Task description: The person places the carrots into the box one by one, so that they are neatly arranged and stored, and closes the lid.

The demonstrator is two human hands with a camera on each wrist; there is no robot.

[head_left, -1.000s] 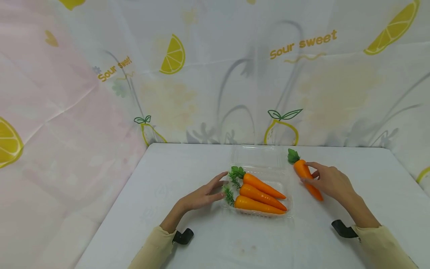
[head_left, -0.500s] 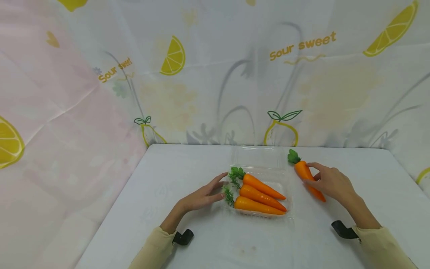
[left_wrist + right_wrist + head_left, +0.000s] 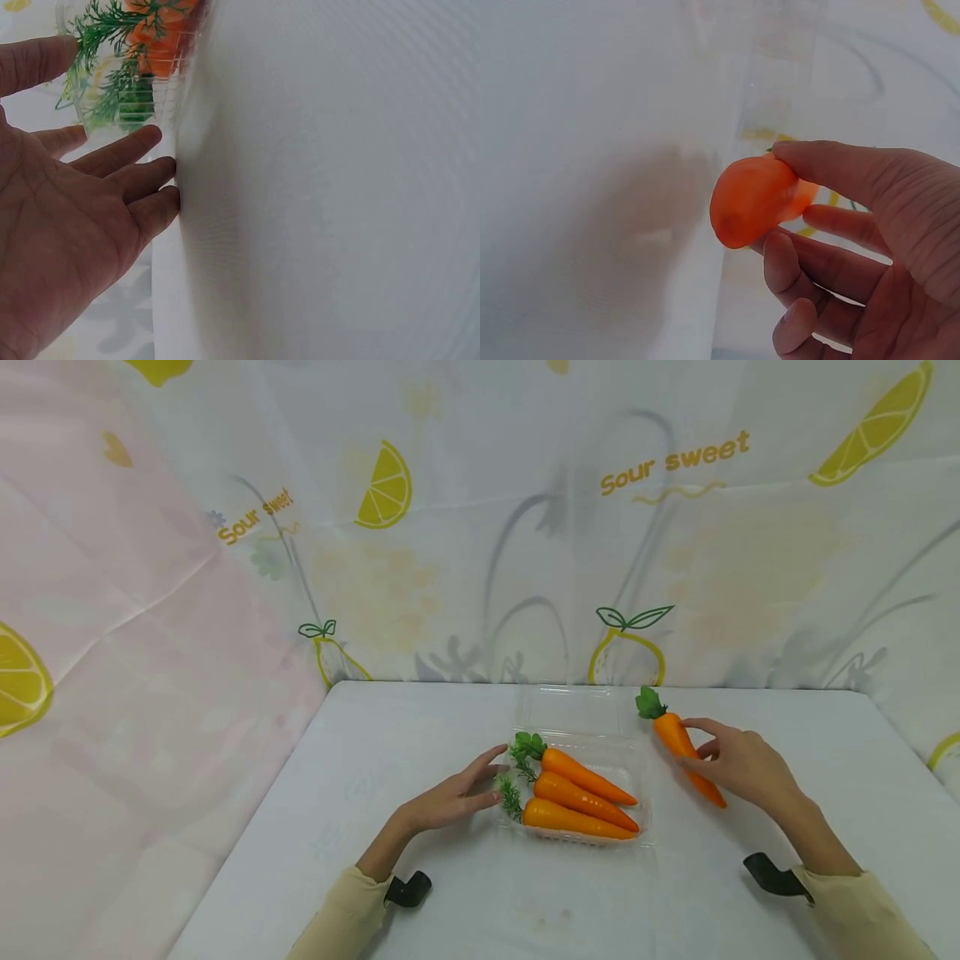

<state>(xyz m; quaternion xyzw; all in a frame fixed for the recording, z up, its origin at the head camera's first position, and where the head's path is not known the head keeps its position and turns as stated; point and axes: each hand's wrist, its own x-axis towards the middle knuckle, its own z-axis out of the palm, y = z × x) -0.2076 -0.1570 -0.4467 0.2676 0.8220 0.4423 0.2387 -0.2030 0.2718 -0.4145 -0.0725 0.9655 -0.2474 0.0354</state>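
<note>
Leafy top (image 3: 649, 702) inching leftward, the smooth, tapered carrot (image 3: 673, 739) sits pinched in the right hand (image 3: 742, 764), beside the clear plastic box (image 3: 617, 772)! Three glossy carrots (image 3: 581, 799) lie inside, frilly greens (image 3: 510, 797) by the left hand's (image 3: 446, 797) loosely extended fingers.

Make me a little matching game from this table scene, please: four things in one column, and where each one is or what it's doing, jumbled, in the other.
Things
1. Left hand
2. Lid
3. Three carrots
4. Right hand

Places and states
A. Lying in the clear box
B. Holding a single carrot between thumb and fingers
C. At the box's left end, fingers loosely extended
D. Folded open on the far side of the box

Right pairs: 1-C, 2-D, 3-A, 4-B
</note>
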